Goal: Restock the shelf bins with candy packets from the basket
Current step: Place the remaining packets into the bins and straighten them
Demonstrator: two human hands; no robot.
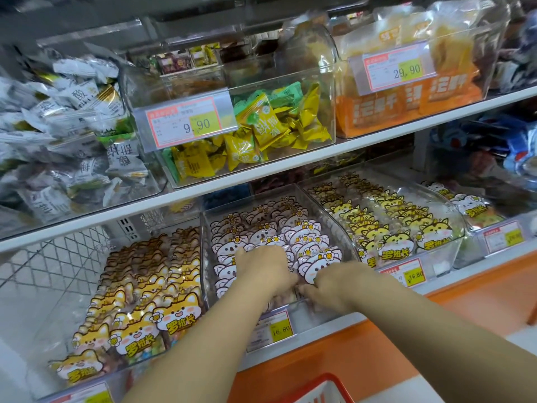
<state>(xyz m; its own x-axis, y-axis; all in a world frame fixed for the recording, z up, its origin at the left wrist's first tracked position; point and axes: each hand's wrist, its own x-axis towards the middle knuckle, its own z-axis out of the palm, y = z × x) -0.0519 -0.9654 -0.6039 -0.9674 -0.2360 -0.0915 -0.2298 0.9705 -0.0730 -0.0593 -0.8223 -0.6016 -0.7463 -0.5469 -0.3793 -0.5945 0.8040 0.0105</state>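
Clear plastic forms the bin [207,274] that both hands reach into, on the lower shelf. It is packed with rows of pink-and-white koala packets [261,228] standing on edge. The left hand [263,266] lies knuckles-up over the bin's front rows, its fingers bent down among the packets there. Whether they pinch one cannot be told, as the tips are hidden. The right hand [334,283] is at the bin's front right corner, its fingers curled toward the left hand and almost meeting it. The front packet [318,264] stands just behind those fingers, touching the hand. Its lower part is hidden, so a hold on it cannot be told. A yellow price tag [274,330] hangs on the bin's front, below the wrists. Left of the bin are orange fox packets [174,312], and right of it yellow cat packets [398,242]. Well below the bin, the red basket [328,381] shows only its rim.
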